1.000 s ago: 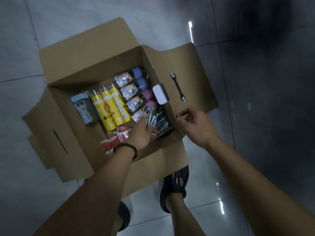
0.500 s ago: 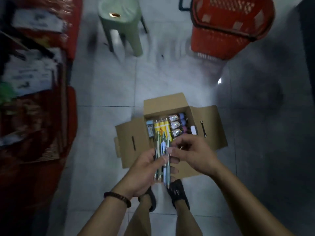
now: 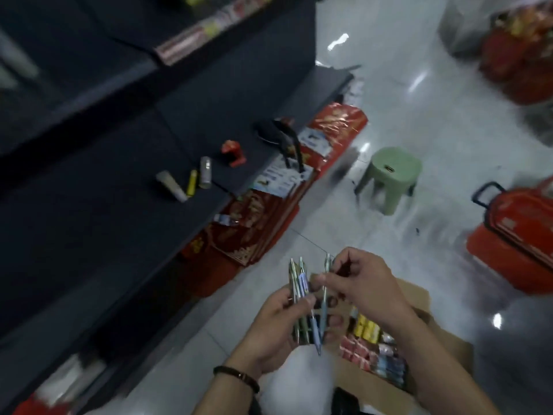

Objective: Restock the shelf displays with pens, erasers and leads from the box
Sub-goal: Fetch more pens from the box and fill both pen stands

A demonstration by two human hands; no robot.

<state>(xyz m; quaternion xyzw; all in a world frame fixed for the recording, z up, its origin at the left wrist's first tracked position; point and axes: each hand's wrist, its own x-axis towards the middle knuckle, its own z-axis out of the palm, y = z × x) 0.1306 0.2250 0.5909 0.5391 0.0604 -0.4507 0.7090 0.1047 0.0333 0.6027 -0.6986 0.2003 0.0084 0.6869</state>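
1. At 6 o'clock the two hands work close together. The left hand grips a bunch of pens upright in its fist. The right hand, just at its 2 o'clock, pinches one pen near the top between thumb and forefinger. That pen's lower end lies among the left fingers.
2. This looks like the step of singling one pen out of the bunch, ahead of placing it. The next move calls for drawing it free without loosening the rest, then a reach toward 10 o'clock.
3. At 5 o'clock, under the right forearm, the box stands open with yellow tubes and red packs inside. The arm covers much of it, and the frame cuts off its near edge.
4. From 9 to 11 o'clock runs the dark shelf, with a few loose bits lying on it.
5. No pen display shows, so where the pen belongs cannot be told. Blur hides the pen count and every label, and erasers and leads cannot be told apart.
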